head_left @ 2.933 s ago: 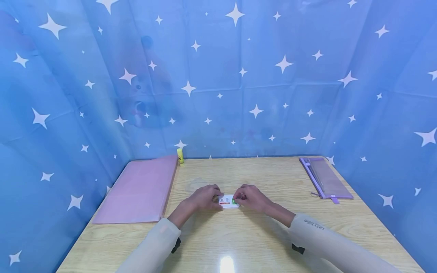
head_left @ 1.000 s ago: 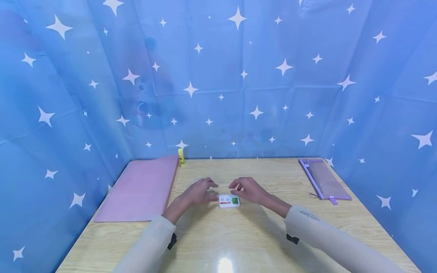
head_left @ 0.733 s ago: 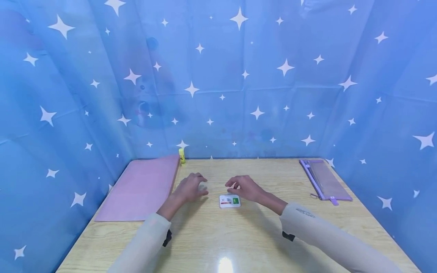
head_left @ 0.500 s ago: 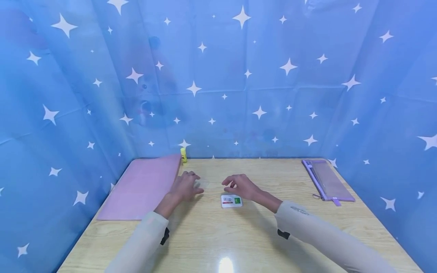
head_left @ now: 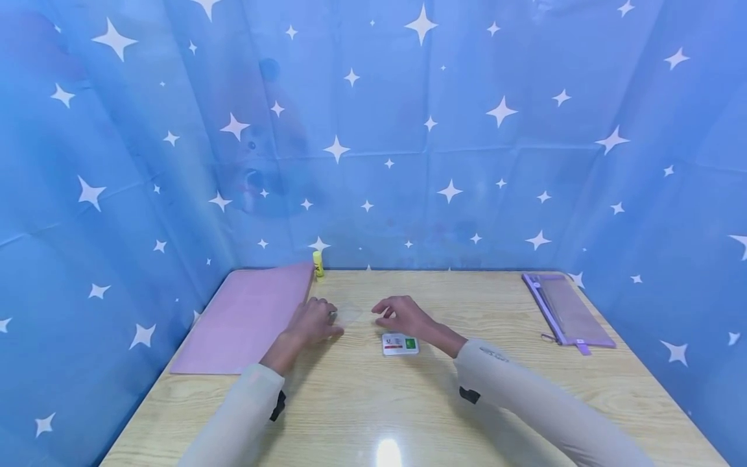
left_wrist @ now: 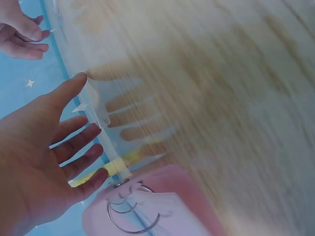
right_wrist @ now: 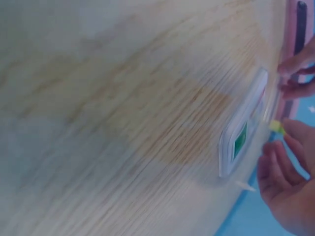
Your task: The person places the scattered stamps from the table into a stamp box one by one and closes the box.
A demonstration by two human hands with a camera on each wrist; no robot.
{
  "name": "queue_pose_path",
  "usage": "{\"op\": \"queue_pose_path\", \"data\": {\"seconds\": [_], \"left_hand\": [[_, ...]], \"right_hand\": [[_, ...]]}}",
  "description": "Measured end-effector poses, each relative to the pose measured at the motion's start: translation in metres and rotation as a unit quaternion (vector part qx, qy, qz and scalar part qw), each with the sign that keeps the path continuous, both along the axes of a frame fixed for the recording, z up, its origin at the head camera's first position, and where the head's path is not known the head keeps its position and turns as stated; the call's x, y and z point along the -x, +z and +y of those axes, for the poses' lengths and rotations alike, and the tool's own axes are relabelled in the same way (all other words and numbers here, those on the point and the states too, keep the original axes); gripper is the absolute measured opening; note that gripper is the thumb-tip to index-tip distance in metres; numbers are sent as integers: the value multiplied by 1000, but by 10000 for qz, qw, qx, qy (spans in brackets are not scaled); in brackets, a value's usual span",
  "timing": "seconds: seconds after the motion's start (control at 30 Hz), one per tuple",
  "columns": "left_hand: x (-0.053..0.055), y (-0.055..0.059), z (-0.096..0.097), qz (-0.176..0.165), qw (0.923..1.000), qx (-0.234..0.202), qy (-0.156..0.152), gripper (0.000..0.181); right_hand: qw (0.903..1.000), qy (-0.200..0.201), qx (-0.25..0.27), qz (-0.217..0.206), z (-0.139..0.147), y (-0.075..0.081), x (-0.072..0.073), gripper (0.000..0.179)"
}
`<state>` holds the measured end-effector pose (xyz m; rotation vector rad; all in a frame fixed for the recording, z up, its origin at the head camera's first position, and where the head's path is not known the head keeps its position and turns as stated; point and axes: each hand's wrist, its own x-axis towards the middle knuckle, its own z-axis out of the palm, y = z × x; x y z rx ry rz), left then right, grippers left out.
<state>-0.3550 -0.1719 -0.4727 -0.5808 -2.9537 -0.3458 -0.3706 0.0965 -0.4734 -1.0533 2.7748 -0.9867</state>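
A small flat white case [head_left: 400, 344], with a red stripe and a green square on its face, lies on the wooden table [head_left: 350, 408]. My right hand [head_left: 404, 314] hovers just beyond it, fingers loosely bent with nothing visible between them; the right wrist view shows the case [right_wrist: 242, 129] beside that hand [right_wrist: 290, 172]. Further left, my left hand [head_left: 312, 322] is low over the table, beside a faint clear plastic piece [head_left: 349, 314]. Its fingers are spread in the left wrist view, where the hand [left_wrist: 54, 152] holds nothing visible. Whether it touches the plastic I cannot tell.
A pink folder [head_left: 245, 324] lies at the left, its metal rings [left_wrist: 133, 216] visible in the left wrist view. A yellow glue stick [head_left: 318, 264] stands at the back edge. A purple zip pouch [head_left: 569, 310] lies at the right. Blue star-patterned curtain [head_left: 397, 162] surrounds the table.
Both hands have come away from the white case, which they touched earlier. The left hand has moved left toward the clear plastic and folder; the right has shifted slightly left and farther back.
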Motion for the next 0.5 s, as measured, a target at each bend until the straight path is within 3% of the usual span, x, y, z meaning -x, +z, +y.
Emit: {"op": "queue_pose_path", "data": {"seconds": [0.27, 0.5], "left_hand": [[1, -2, -3, -629, 9943, -722, -468, 51], [0, -3, -4, -808, 9878, -1027, -844, 54]], "right_hand": [[10000, 54, -26, -36, -5, -4, 9, 28], [9996, 60, -180, -221, -9, -5, 11, 43]]}}
